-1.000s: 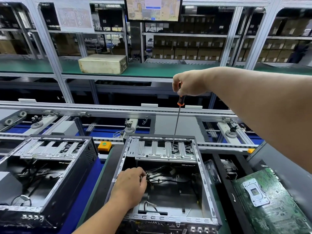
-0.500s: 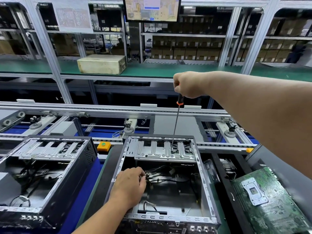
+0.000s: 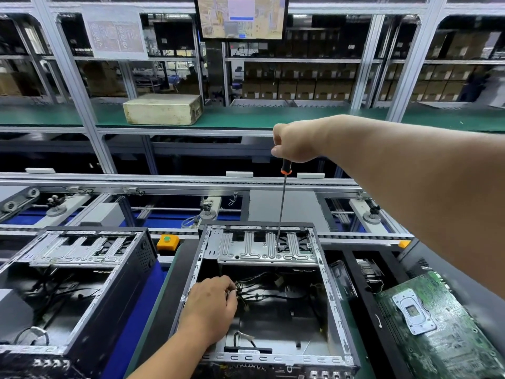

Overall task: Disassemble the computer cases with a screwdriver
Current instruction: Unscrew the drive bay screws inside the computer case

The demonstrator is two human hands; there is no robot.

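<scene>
Right hand (image 3: 296, 139) grips screwdriver (image 3: 282, 203) upright on computer case (image 3: 262, 269); left hand (image 3: 211, 307) pinches cables (image 3: 262, 295).

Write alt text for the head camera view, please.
A person's right hand holds a long screwdriver upright, its tip on the drive bracket of an open computer case; the left hand rests inside, at the cables.

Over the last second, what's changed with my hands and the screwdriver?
Little changed. The right hand gripping the screwdriver dipped slightly; its tip stays on the drive bracket of the middle case. The left hand stayed by the cables.
</scene>
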